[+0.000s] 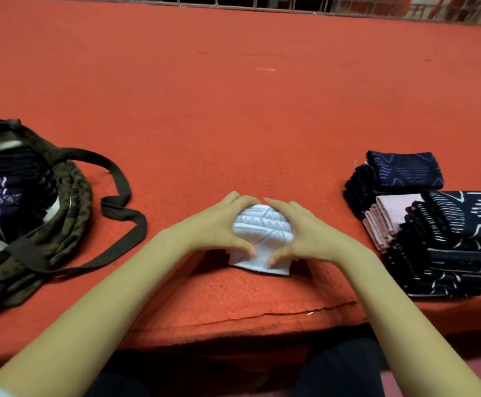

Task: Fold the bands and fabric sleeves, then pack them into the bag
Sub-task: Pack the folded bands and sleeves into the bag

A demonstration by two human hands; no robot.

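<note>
A folded white patterned sleeve (262, 234) lies on the red felt table near the front edge. My left hand (219, 222) cups its left side and my right hand (305, 230) cups its right side, fingers curved over the top and thumbs pressing its front. At the left lies an open camouflage bag (70, 202) with dark straps, holding several folded dark patterned pieces (7, 190). At the right sits a pile of dark patterned sleeves (445, 242) with a folded pink one (391, 216) among them.
The red felt table (233, 110) stretches far back to a metal railing (262, 2). The bag's loose strap (119, 202) snakes toward the middle. The table's front edge (248, 319) runs just above my lap.
</note>
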